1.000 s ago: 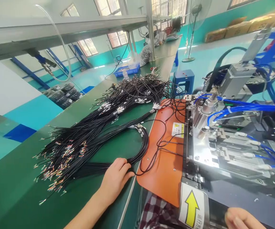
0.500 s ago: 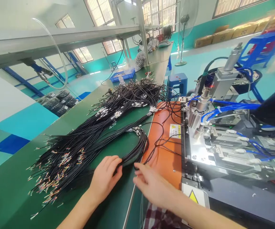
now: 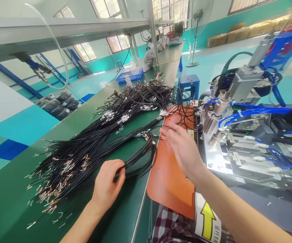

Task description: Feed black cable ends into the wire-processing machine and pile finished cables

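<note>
Several black cables [image 3: 139, 153] pinched in the left hand [image 3: 105, 185], fingers [image 3: 117, 164] nearly closed! Right hand [image 3: 185, 153] over the orange plate [image 3: 168, 179], fingers loosely extended, hold unclear.

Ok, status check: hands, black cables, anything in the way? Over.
Left hand pinching the curved cable bundle. Right hand above the orange plate, motion-blurred, cable contact unclear. Loose cables straggle across the plate's far end.

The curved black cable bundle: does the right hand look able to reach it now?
Probably yes: the right hand is over the orange plate, close to the curved bundle, with no obstacle visible between them.
</note>
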